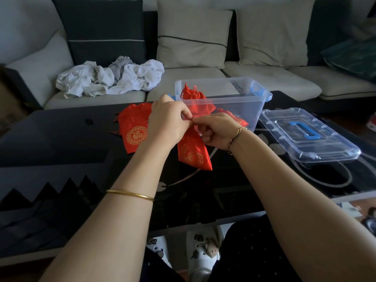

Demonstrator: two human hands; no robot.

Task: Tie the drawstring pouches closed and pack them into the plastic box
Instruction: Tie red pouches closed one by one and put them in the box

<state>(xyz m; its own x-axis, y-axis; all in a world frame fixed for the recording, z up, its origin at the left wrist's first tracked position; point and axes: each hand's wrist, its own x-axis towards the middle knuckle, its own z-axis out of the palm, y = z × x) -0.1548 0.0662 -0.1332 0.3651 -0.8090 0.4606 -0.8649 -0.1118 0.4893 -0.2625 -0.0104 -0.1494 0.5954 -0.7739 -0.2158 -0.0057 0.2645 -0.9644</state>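
Dark glossy worktop [61, 139]: my left hand [166, 123] and right hand [217, 132] pinch a soft, light red pouch [193, 153] at its neck, apparently by the thin cords.

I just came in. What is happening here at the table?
A person is tying a red pouch closed. The left hand and the right hand both pinch its top, holding it over the black table. One tied pouch already sits in the clear plastic box. Some flat pouches lie on the table to the left, not yet packed. The box lid lies on the table to the right.
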